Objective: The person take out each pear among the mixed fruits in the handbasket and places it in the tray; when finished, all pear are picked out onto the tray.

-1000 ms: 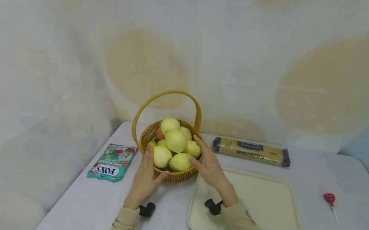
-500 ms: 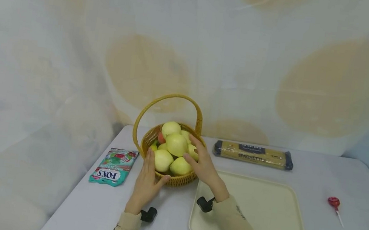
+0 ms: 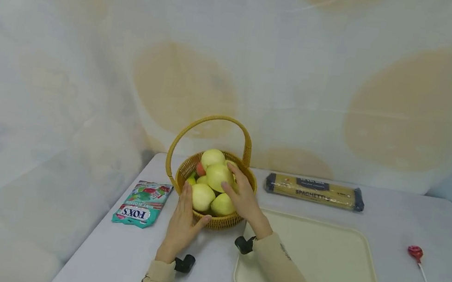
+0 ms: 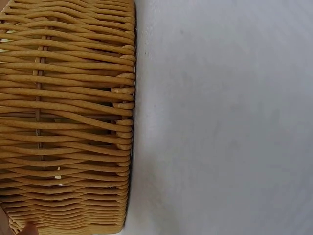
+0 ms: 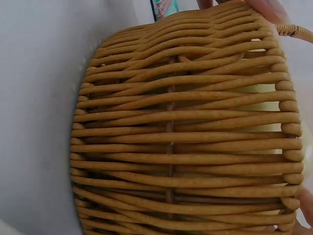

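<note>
A woven basket with a tall arched handle stands at the back of the table, tilted slightly toward me. Pale yellow-green fruit resembling apples is heaped in it. My left hand lies along the basket's front left side, fingers straight and thumb spread apart. Over the basket's right side reaches my right hand, its thumb and fingers extended beside the topmost front fruit; they seem to touch it. In the right wrist view the basket wall fills most of the picture. The left wrist view shows mainly woven wall and white tabletop.
A teal candy bag lies left of the basket. Behind the cream tray lies a spaghetti pack. A red lollipop is at the far right. A draped cloth hangs behind the table.
My right hand has moved left from the basket's right rim to the topmost front fruit. My left hand stays at the basket's side. The camera view has shifted slightly.
</note>
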A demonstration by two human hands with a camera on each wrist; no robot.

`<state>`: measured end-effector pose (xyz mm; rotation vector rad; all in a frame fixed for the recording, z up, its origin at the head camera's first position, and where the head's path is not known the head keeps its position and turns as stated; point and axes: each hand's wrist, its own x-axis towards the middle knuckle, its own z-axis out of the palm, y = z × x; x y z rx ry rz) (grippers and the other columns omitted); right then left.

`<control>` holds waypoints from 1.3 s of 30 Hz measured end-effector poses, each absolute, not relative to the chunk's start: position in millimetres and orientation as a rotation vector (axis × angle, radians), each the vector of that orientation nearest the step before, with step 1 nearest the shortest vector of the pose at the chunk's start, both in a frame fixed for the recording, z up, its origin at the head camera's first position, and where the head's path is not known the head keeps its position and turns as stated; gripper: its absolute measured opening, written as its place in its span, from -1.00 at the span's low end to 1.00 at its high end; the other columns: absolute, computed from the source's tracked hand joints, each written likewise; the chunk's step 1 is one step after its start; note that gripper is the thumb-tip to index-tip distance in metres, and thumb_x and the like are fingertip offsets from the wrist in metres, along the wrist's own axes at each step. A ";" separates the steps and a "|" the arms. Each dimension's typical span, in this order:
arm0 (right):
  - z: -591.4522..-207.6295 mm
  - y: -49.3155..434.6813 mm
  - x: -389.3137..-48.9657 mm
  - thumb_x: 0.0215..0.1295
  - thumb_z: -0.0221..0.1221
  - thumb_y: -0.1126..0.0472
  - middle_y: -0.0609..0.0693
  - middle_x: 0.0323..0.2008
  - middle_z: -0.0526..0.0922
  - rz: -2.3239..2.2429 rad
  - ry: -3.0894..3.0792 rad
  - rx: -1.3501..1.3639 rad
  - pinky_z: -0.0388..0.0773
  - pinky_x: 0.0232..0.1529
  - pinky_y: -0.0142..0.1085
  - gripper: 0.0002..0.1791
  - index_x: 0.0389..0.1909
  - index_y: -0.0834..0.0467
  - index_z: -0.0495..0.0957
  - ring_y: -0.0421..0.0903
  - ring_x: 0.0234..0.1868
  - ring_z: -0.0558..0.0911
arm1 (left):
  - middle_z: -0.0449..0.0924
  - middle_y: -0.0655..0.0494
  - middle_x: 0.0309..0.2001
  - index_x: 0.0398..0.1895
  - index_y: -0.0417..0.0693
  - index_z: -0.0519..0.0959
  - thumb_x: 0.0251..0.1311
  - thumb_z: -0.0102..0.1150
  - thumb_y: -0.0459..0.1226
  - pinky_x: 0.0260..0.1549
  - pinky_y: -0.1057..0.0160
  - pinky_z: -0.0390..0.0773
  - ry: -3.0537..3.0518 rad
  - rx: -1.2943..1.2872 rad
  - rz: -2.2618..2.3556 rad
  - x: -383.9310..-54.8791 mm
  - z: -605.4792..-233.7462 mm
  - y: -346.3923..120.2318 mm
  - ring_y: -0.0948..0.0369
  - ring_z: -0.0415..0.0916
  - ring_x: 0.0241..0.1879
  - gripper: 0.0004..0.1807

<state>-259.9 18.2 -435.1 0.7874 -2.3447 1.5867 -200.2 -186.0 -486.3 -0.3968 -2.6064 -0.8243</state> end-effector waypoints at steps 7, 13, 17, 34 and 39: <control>-424.0 10.6 -269.3 0.46 -0.06 -0.13 0.10 0.46 0.22 1.560 -2.452 0.754 0.16 0.37 0.23 -0.31 0.49 0.08 0.11 0.18 0.45 0.22 | -0.34 -0.17 0.57 0.55 -0.17 -0.36 0.25 0.10 0.16 0.43 -0.17 0.02 -2.630 -0.370 -0.814 -199.3 -485.6 -186.2 -0.10 -0.25 0.55 0.13; -408.0 7.2 -277.1 0.47 -0.07 -0.15 0.09 0.48 0.17 1.499 -2.594 0.802 0.07 0.41 0.23 -0.32 0.49 0.04 0.10 0.18 0.49 0.13 | -0.38 -0.12 0.58 0.55 -0.15 -0.37 0.26 0.10 0.15 0.43 -0.18 0.01 -2.624 -0.367 -0.825 -200.7 -484.0 -187.4 -0.10 -0.25 0.55 0.12; -398.2 3.2 -279.8 0.44 0.01 -0.11 0.11 0.50 0.13 1.454 -2.685 0.783 0.09 0.40 0.24 -0.28 0.51 0.04 0.06 0.17 0.51 0.09 | -0.41 -0.08 0.58 0.55 -0.17 -0.35 0.26 0.09 0.16 0.43 -0.18 0.01 -2.618 -0.377 -0.829 -202.1 -483.6 -187.1 -0.11 -0.25 0.55 0.11; -397.6 -12.5 -289.1 0.14 0.34 0.18 0.21 0.35 0.26 1.388 -2.739 0.591 0.41 0.25 0.09 -0.22 0.39 0.08 0.25 0.18 0.34 0.33 | -0.35 -0.13 0.58 0.55 -0.19 -0.31 0.24 0.06 0.22 0.42 -0.16 0.06 -2.608 -0.384 -0.798 -203.2 -489.6 -184.5 -0.10 -0.21 0.54 0.12; -401.1 -12.9 -288.3 0.13 0.34 0.21 0.21 0.33 0.26 1.454 -2.686 0.588 0.42 0.22 0.10 -0.23 0.38 0.07 0.26 0.17 0.30 0.37 | -0.37 -0.11 0.58 0.55 -0.15 -0.35 0.25 0.06 0.20 0.42 -0.18 0.05 -2.616 -0.381 -0.805 -201.5 -489.4 -186.5 -0.12 -0.21 0.54 0.12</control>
